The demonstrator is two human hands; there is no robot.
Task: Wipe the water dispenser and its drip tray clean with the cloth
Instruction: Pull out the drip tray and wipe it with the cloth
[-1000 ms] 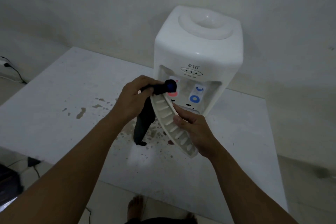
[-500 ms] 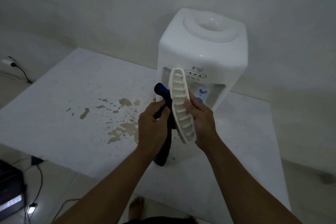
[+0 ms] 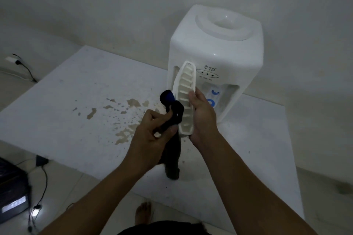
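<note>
Right now the right hand [image 3: 203, 118] is gripping the drip tray [image 3: 186, 99] upright, the left hand [image 3: 152, 129] pinching the cloth [image 3: 172, 150] against it. Brown splashes [image 3: 126, 118] are lying on the white table [image 3: 80, 86], left of the water dispenser [image 3: 219, 51]; cables [image 3: 26, 70] are trailing along the tiled floor [image 3: 63, 187].

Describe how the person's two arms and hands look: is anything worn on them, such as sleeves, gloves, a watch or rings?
Both arms are bare from as far up as the view shows down to the fingers. The left hand and the right hand wear no gloves. No sleeve, watch or bracelet shows on either forearm or wrist, and I see no ring on the fingers that are visible. The picture is dim, so very small details could be missed.
</note>
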